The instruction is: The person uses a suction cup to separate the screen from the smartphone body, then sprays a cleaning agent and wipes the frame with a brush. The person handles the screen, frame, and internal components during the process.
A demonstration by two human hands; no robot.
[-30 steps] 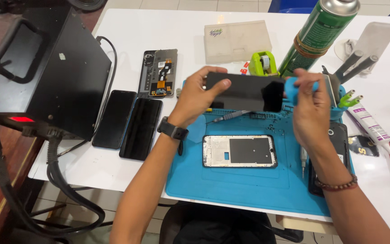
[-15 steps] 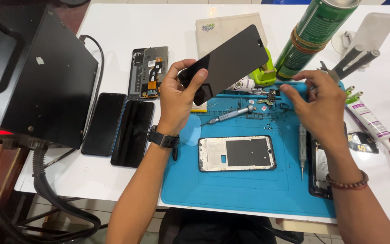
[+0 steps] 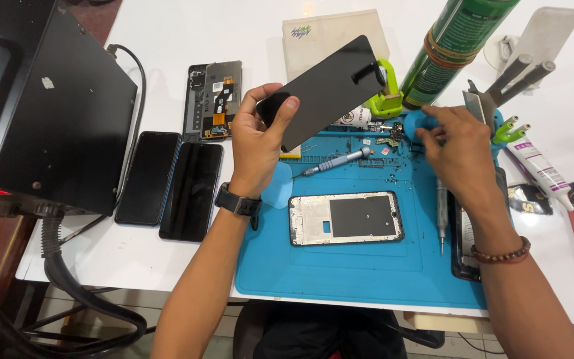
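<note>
White table (image 3: 187, 40) crowded along its upper edge, blue mat (image 3: 340, 266) bare at lower centre, black screen panel (image 3: 330, 90) pinched tilted at centre top by left hand (image 3: 257, 143), right hand (image 3: 456, 153) curled on mat's upper right edge, grip hidden, phone frame (image 3: 345, 218) laid mid-mat.

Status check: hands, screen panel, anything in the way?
Left hand grips black screen panel, tilted above blue mat. Right hand empty, at mat's far edge. Phone frame flat on mat; screwdriver beside it.

The left hand (image 3: 257, 143) is raised, thumb and fingers pinched shut — wrist bent, forearm running near-left. The right hand (image 3: 456, 149) lies palm-down farther right — fingers curled, reaching left.
</note>
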